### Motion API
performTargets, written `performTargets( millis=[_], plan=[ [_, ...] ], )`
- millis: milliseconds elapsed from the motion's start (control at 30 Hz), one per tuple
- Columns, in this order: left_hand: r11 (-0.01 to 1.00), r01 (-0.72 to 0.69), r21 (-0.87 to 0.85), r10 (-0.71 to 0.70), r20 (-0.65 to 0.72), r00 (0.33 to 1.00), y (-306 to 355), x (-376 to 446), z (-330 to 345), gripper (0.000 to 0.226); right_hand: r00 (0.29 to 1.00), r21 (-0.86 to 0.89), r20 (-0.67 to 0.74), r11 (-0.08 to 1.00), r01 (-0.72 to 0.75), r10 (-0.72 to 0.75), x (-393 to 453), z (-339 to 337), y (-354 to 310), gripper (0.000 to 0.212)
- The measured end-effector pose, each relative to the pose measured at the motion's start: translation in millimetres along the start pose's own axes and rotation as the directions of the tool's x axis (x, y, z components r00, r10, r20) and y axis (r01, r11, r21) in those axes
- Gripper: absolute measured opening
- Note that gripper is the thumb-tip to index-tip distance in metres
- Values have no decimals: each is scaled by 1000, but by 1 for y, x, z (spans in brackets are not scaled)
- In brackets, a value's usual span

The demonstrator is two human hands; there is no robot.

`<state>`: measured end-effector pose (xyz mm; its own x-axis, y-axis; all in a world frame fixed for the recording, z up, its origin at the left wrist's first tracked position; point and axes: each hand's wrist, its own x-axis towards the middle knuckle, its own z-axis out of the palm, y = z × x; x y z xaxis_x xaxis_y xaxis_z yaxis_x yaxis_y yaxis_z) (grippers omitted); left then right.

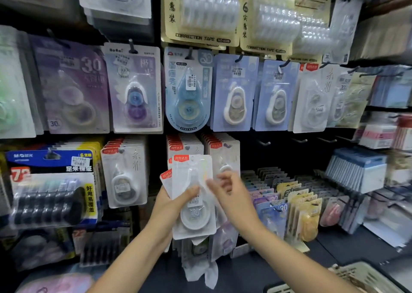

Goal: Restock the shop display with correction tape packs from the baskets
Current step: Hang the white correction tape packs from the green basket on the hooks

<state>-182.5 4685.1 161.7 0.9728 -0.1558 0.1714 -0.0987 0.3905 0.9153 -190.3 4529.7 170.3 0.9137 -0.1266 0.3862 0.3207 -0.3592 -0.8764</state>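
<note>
My left hand (172,203) grips a small stack of white correction tape packs (193,194) with red tabs, held upright in front of the display wall, thumb across the front pack. My right hand (229,194) is at the stack's right edge, fingers spread and touching the front pack. Behind the stack, matching white packs hang on two pegs (223,154). To their right, bare hooks (265,143) stick out of the dark panel. A pale basket (365,277) shows at the bottom right corner.
The wall is crowded with hanging blister packs: blue ones (234,92), a purple one (133,90), large multi-packs (200,12) on top. Racks of upright coloured packs (289,203) and a blue-white box (356,170) stand on the right. A black refill multi-pack (53,188) hangs left.
</note>
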Motion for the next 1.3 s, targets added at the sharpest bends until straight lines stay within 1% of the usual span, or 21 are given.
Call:
performTargets(
  millis=[33,67,133,167,267,300,367,433,500,600,667,733,900,1000,1067,1100,1167,1200,1233,1267,1300],
  plan=[
    [1000,-5,16,5,6,1000,0,0,1,55,997,-47,81,999,3,1,-6,4,-3,51],
    [1000,-7,26,7,16,1000,0,0,2,54,993,-90,118,996,4,7,-9,6,-5,49],
    [1000,-2,26,1,37,999,2,1,1,52,992,-90,111,995,-51,61,-7,4,-5,42],
    [1000,-1,21,0,48,999,3,2,-2,50,989,-40,115,995,-87,91,-5,0,-4,39],
    [999,-21,33,19,46,999,5,5,-10,42,979,214,147,962,-169,139,2,-11,4,34],
    [998,-32,49,31,13,999,5,6,-12,42,981,261,120,948,-182,156,4,-15,7,33],
    [996,-41,77,47,-75,996,4,8,-13,47,988,287,31,945,-156,153,11,-22,11,26],
    [995,-35,90,47,-131,990,3,9,-15,51,990,264,-37,957,-121,136,18,-29,13,16],
    [994,-30,101,44,-142,989,3,10,-15,51,991,205,-60,973,-106,120,23,-35,17,13],
    [994,-30,106,45,-136,990,4,10,-15,53,993,173,-66,981,-85,98,25,-41,22,17],
    [992,-40,117,54,-117,992,4,9,-14,52,990,183,-100,980,-75,95,27,-45,26,11],
    [990,-57,133,70,-95,993,6,9,-11,50,987,151,-130,986,-70,90,31,-46,30,9],
    [985,-73,154,83,-60,995,5,8,-3,50,985,37,-100,989,-141,144,51,-31,39,19],
    [985,-69,159,77,-45,996,2,7,1,50,985,-46,-74,986,-159,155,61,-24,44,24],
    [984,-68,166,78,-50,996,1,7,3,50,982,-126,-66,975,-185,178,64,-21,47,33],
    [983,-69,171,79,-53,995,0,7,4,51,978,-182,-89,962,-202,188,65,-20,47,41],
    [983,-65,171,76,-59,995,-1,7,6,52,964,-282,-212,934,-219,161,62,-17,44,53],
    [984,-63,169,74,-61,995,-2,6,7,52,957,-290,-272,939,-185,104,57,-16,40,52],
    [984,-64,169,76,-64,995,-2,6,8,52,953,-259,-303,959,-115,32,51,-15,35,46],
    [983,-67,171,79,-68,995,-3,6,9,51,956,-198,-292,979,-45,-16,42,-14,30,39],
    [983,-70,169,83,-71,994,-4,6,11,50,970,-123,-242,992,3,-33,32,-11,25,34]
  ],
)
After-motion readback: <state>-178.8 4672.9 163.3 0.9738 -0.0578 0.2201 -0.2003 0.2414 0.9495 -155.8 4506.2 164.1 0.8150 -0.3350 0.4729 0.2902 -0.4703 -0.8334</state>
